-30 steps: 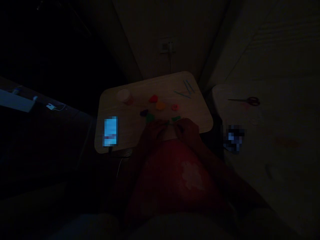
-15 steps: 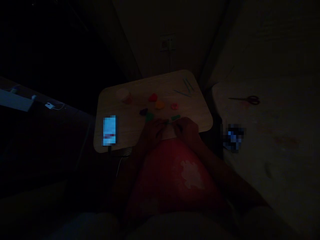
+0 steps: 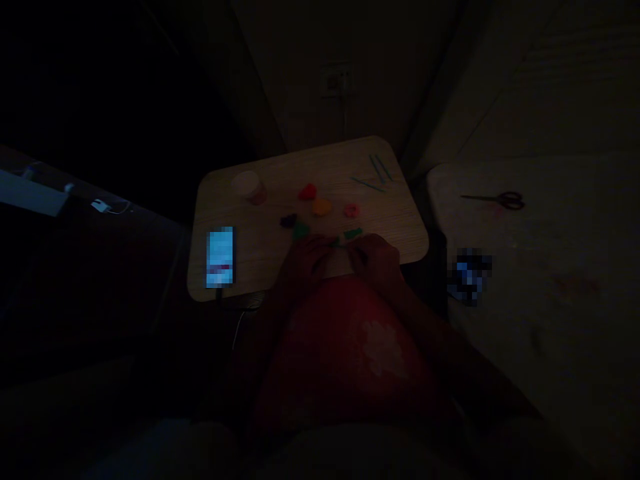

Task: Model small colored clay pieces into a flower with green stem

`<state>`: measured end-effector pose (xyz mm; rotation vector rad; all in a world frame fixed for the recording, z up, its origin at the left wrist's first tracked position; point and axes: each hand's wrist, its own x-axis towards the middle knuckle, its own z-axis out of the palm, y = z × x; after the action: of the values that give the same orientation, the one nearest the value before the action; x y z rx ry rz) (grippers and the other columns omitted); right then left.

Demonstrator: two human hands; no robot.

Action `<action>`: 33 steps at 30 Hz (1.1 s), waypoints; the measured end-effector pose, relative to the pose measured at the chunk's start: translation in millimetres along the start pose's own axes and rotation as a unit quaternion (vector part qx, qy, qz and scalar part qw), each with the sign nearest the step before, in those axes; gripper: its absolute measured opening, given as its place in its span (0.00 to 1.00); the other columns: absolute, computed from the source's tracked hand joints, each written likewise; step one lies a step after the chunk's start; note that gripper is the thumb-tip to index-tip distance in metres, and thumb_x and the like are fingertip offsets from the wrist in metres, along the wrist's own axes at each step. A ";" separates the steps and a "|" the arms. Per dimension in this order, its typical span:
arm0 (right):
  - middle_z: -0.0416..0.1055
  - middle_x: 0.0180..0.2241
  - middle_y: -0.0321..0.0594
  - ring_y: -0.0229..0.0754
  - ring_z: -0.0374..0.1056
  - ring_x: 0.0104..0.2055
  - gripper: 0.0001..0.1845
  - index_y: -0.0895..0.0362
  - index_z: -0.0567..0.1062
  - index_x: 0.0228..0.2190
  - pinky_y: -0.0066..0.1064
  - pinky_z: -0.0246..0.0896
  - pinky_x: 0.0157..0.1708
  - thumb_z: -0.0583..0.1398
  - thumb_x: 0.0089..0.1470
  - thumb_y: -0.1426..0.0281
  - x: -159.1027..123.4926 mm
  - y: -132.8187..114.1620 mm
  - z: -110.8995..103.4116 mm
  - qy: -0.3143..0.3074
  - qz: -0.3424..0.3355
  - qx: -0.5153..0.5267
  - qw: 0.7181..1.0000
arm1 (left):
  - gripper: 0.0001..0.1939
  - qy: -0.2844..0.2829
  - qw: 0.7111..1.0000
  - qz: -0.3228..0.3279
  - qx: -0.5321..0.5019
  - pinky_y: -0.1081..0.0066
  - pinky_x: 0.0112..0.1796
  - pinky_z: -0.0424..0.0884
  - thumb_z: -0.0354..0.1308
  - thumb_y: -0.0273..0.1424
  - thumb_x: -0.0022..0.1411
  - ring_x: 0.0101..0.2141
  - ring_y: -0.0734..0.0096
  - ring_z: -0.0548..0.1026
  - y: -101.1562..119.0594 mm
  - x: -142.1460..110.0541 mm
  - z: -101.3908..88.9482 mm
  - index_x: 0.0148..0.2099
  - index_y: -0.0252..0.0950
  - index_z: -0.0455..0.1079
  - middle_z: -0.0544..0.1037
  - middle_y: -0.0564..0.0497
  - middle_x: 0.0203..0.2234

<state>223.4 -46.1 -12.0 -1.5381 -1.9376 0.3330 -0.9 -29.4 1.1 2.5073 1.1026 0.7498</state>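
Note:
My left hand (image 3: 307,259) rests at the near edge of the table (image 3: 260,233), its bent fingers closed at a small green piece of modelling clay (image 3: 335,241). My right hand (image 3: 376,257) faces it with fingers pinched, close to the same piece; what it grips is too dark to make out. Just beyond the fingers lies a flat green clay strip (image 3: 353,233). A larger green lump (image 3: 301,231) and a dark lump (image 3: 289,221) sit beyond my left hand. Farther back are a red lump (image 3: 308,192), an orange lump (image 3: 321,207) and a pink ring-like piece (image 3: 351,211).
Thin sticks (image 3: 380,170) lie at the table's far right corner. A pale cup (image 3: 249,187) stands at the back left, and a lit phone (image 3: 220,257) lies at the left edge with a cable. Scissors (image 3: 500,199) rest on the pale surface to the right. The room is very dark.
The view has shifted slightly and is a little sharper. Both hands stay together around the small green piece, with barely any finger movement. The lumps remain in place.

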 end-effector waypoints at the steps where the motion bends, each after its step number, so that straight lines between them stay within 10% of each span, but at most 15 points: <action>1: 0.82 0.41 0.48 0.51 0.75 0.44 0.12 0.55 0.84 0.39 0.38 0.68 0.42 0.60 0.65 0.67 -0.2 0.5 0.2 0.004 -0.001 0.002 1.000 | 0.14 0.000 1.000 0.002 -0.001 0.43 0.63 0.69 0.56 0.26 0.71 0.62 0.55 0.74 0.1 0.1 -0.1 0.55 0.38 0.77 0.79 0.44 0.60; 33: 0.83 0.40 0.47 0.51 0.76 0.44 0.12 0.55 0.84 0.38 0.38 0.68 0.42 0.60 0.66 0.67 0.7 -2.2 -0.8 -0.002 -0.003 0.000 1.000 | 0.11 0.020 1.000 -0.019 0.014 0.46 0.62 0.70 0.55 0.29 0.73 0.57 0.56 0.75 3.3 -1.2 -3.0 0.52 0.38 0.76 0.80 0.44 0.57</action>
<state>222.1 -46.2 -9.9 -1.5319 -1.9447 0.3350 -1.3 -32.3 4.7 2.4977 1.1785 0.7839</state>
